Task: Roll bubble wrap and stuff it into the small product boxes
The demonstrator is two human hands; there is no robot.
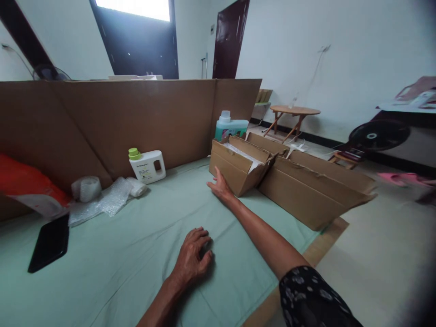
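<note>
My right hand point(222, 187) reaches forward to the near left side of a small open cardboard box point(228, 168). Its thumb and index finger are spread, and the fingertips are at the box wall; whether they press on it I cannot tell. Bubble wrap point(243, 154) shows inside that box. My left hand point(195, 254) rests on the green cloth point(143, 254), fingers loosely curved and apart, with nothing in it. A longer open cardboard box point(299, 190) stands to the right of the small one. Behind them is a bottle of blue-green liquid point(230, 126) with a clear cap.
A white jug with a green cap point(148, 165) stands against the cardboard partition point(153, 118). Left of it lie a roll of bubble wrap point(86, 188), a red and white bag point(30, 181) and a black phone point(50, 243). Beyond are a round wooden table point(294, 110) and a fan point(379, 135).
</note>
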